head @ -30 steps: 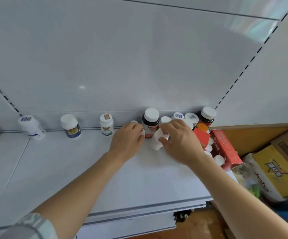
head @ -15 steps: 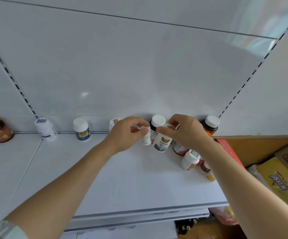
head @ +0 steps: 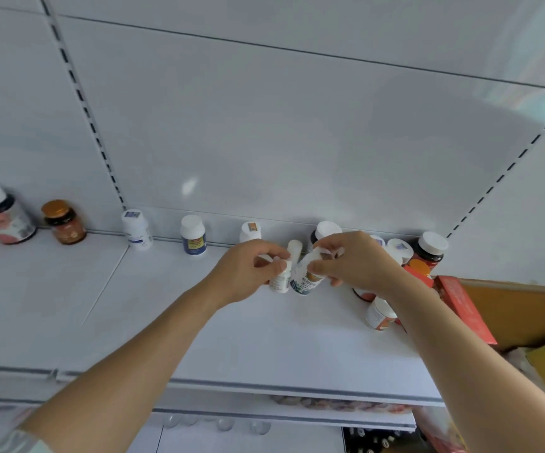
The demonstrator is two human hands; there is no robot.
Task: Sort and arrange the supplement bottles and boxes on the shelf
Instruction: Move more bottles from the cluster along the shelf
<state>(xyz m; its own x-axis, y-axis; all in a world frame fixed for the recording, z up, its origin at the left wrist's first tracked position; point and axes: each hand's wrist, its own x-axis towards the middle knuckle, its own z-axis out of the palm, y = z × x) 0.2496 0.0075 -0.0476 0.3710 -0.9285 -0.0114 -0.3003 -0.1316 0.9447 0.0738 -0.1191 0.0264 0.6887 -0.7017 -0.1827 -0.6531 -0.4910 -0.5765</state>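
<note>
Two hands work at the back of a white shelf (head: 166, 322), mid-sort among supplement bottles. The left hand (head: 248, 273) pinches a small white bottle (head: 280, 282) by its top, fingers curled round the cap; the bottle stands on the shelf, roughly upright, near the middle of the back edge. The right hand (head: 349, 266) grips a wider white bottle with a printed label (head: 305, 282), thumb and fingers curled on its lid; that one tilts toward the left, touching or just beside the small bottle.

Along the back edge, a spaced row is set: a white bottle with a blue mark on its cap (head: 136, 229), a blue-labelled bottle (head: 193, 235) and a white bottle with an orange sticker on its cap (head: 250, 231). Toward the right back corner, a dark bottle with a white cap (head: 429, 251) and others crowd together, with a red box (head: 464, 308) at the right edge.

The step appears to be adding these two bottles to the row. To do it well, each should be righted before release, slid back against the rear edge with the label facing forward, and given the same gap as its neighbours. Holding by the cap alone risks tipping the tilted bottle, so a lower hold on the body would be steadier. The slim white bottle (head: 294, 250) just behind could be knocked.
</note>
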